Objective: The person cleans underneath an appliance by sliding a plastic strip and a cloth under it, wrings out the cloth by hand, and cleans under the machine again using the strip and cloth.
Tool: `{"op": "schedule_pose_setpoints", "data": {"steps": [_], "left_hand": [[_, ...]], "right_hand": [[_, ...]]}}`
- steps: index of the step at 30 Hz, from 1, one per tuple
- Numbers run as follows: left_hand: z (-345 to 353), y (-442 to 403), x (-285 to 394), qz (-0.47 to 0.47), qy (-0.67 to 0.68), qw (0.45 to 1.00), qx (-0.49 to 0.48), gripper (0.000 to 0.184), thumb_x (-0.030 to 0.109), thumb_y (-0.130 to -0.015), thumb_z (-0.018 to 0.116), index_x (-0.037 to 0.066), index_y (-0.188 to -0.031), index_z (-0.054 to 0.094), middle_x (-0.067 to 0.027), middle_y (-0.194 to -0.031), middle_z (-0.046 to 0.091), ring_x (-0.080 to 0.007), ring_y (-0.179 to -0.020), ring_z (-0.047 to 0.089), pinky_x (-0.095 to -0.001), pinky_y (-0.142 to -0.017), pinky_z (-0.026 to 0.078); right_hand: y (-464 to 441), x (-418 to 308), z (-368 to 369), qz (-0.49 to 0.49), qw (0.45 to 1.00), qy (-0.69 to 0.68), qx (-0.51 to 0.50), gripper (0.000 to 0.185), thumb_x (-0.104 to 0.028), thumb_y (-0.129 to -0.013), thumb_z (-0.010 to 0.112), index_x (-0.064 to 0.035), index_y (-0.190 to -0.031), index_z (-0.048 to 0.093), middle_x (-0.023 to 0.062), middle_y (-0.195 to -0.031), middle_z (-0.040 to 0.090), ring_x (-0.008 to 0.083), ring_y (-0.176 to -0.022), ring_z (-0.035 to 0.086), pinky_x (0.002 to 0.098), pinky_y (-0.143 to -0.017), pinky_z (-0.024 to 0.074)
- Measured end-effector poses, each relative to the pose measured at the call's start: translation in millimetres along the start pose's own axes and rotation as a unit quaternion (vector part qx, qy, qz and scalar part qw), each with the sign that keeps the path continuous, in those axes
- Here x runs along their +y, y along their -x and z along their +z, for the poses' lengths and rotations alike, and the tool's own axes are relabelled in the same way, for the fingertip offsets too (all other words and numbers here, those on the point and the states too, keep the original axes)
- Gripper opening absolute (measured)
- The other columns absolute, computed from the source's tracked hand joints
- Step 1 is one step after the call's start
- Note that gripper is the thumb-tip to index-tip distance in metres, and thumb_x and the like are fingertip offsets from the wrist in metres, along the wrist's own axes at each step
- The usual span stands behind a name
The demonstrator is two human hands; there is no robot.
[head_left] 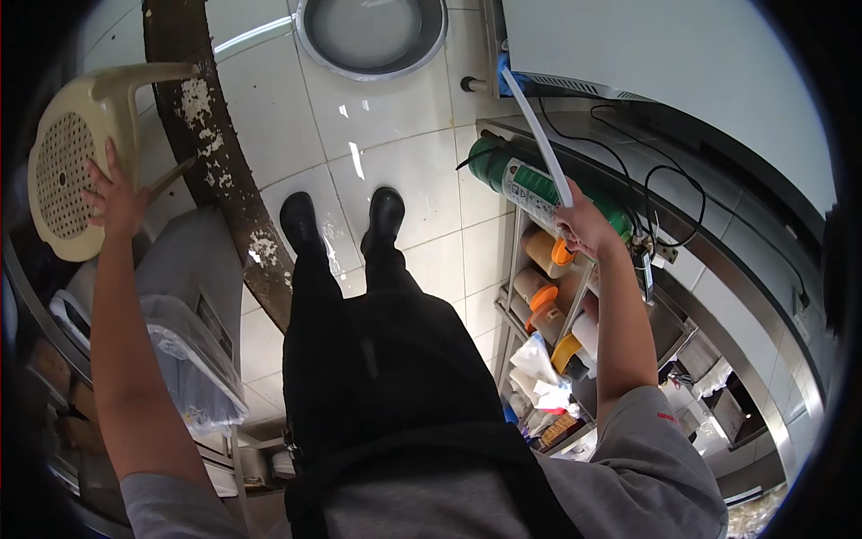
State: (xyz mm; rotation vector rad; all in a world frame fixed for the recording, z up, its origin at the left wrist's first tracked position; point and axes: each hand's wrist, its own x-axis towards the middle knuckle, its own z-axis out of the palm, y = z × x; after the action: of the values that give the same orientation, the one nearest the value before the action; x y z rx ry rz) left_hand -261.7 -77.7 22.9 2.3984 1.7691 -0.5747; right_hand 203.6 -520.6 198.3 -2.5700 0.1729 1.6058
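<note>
My left hand (117, 198) lies over the seat of a beige plastic stool (67, 153), its fingers spread across the perforated top. The stool's legs point toward a dark, dirty strip along the floor. In my right hand (588, 225), closed fingers grip one end of a white hose (539, 130). Its other end meets something blue (510, 72) beside the white appliance. Just behind the right hand is a large green bottle (530, 184) with a printed label.
A round metal basin (373, 67) holding liquid sits on the tiled floor. The dark strip (215, 153) has whitish debris on it. Below the left arm is a bin with a clear liner (197, 359). Orange-lidded containers (543, 296) fill a rack; black cables (673, 193) loop above.
</note>
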Motion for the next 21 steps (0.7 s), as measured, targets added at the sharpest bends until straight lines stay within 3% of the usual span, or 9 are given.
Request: {"op": "schedule_pose_setpoints", "data": {"steps": [3,5,6,7,9,10,17,19,21], "left_hand": [[-3,2,2,-0.002,0.003,1.0,-0.001,0.102,0.014,-0.078,0.067,0.044,-0.141,-0.007,-0.0141,-0.15,-0.011,-0.0567,-0.13,0.003,-0.0738,-0.094,0.019],[-2,0,1,-0.001,-0.005,1.0,-0.004,0.101,0.015,-0.079,0.066,0.045,-0.14,-0.008,-0.014,-0.15,-0.011,-0.0562,-0.131,0.003,-0.0734,-0.094,0.021],[-1,0,1,-0.007,-0.013,1.0,-0.018,0.1,0.017,-0.08,0.065,0.045,-0.14,-0.01,-0.0138,-0.15,-0.011,-0.0557,-0.131,0.003,-0.0729,-0.093,0.022],[-1,1,0,-0.002,-0.013,1.0,-0.014,0.1,0.017,-0.08,0.065,0.045,-0.14,-0.01,-0.0138,-0.15,-0.011,-0.0557,-0.131,0.003,-0.0729,-0.093,0.022],[-5,0,3,-0.019,-0.033,0.999,-0.025,0.101,0.018,-0.08,0.065,0.045,-0.139,-0.012,-0.0133,-0.15,-0.011,-0.0547,-0.131,0.002,-0.0717,-0.094,0.023],[-7,0,5,-0.015,-0.033,0.999,-0.021,0.101,0.018,-0.08,0.065,0.045,-0.139,-0.012,-0.0133,-0.15,-0.011,-0.0547,-0.131,0.002,-0.0717,-0.094,0.023],[-11,3,10,-0.026,-0.023,0.999,-0.022,0.104,0.015,-0.078,0.067,0.045,-0.14,-0.011,-0.013,-0.15,-0.013,-0.0524,-0.133,0.0,-0.0718,-0.096,0.019],[-12,1,10,-0.024,-0.025,0.999,-0.024,0.104,0.016,-0.078,0.067,0.044,-0.14,-0.012,-0.0128,-0.15,-0.013,-0.0523,-0.133,0.0,-0.0719,-0.096,0.019],[-13,3,11,-0.034,-0.023,0.999,-0.031,0.104,0.016,-0.078,0.067,0.044,-0.14,-0.011,-0.0127,-0.15,-0.013,-0.0523,-0.133,-0.001,-0.0721,-0.096,0.019]], "right_hand": [[-7,-13,4,-0.016,0.992,-0.112,-0.05,0.074,-0.002,-0.075,0.046,-0.0197,-0.141,0.019,0.0073,-0.069,0.045,0.0123,-0.041,0.036,0.0263,-0.036,0.0343],[-2,-28,19,-0.028,0.999,-0.021,-0.013,0.07,-0.002,-0.075,0.044,-0.0145,-0.14,0.021,0.0073,-0.072,0.046,0.0137,-0.045,0.039,0.0275,-0.039,0.0374],[-5,-28,23,-0.026,0.998,0.051,0.007,0.069,-0.001,-0.076,0.042,-0.0134,-0.139,0.019,0.0139,-0.08,0.055,0.0209,-0.054,0.052,0.0327,-0.043,0.0433],[-10,-19,22,-0.026,0.999,0.045,0.01,0.069,-0.001,-0.076,0.042,-0.0134,-0.139,0.019,0.0139,-0.08,0.055,0.0209,-0.054,0.052,0.0327,-0.043,0.0433],[-18,-8,21,-0.066,0.968,0.232,0.072,0.067,0.0,-0.076,0.04,-0.0114,-0.139,0.019,0.0229,-0.097,0.06,0.0314,-0.073,0.062,0.0385,-0.052,0.0499],[-19,-3,13,-0.057,0.965,0.249,0.054,0.066,-0.001,-0.076,0.04,-0.0099,-0.138,0.019,0.028,-0.108,0.057,0.0372,-0.087,0.063,0.04,-0.062,0.0524],[6,-28,-19,0.009,0.949,0.314,0.017,0.066,-0.001,-0.076,0.041,-0.0102,-0.139,0.021,0.0248,-0.104,0.059,0.0328,-0.079,0.064,0.0384,-0.055,0.0512],[11,-36,-25,0.02,0.971,0.238,-0.015,0.066,-0.004,-0.079,0.049,-0.0137,-0.138,0.022,0.0189,-0.094,0.058,0.0224,-0.06,0.057,0.0319,-0.045,0.0462],[5,-23,-29,0.0,0.983,0.182,-0.022,0.066,-0.003,-0.077,0.046,-0.0117,-0.138,0.022,0.0205,-0.097,0.059,0.0223,-0.063,0.059,0.0318,-0.044,0.0466]]}}
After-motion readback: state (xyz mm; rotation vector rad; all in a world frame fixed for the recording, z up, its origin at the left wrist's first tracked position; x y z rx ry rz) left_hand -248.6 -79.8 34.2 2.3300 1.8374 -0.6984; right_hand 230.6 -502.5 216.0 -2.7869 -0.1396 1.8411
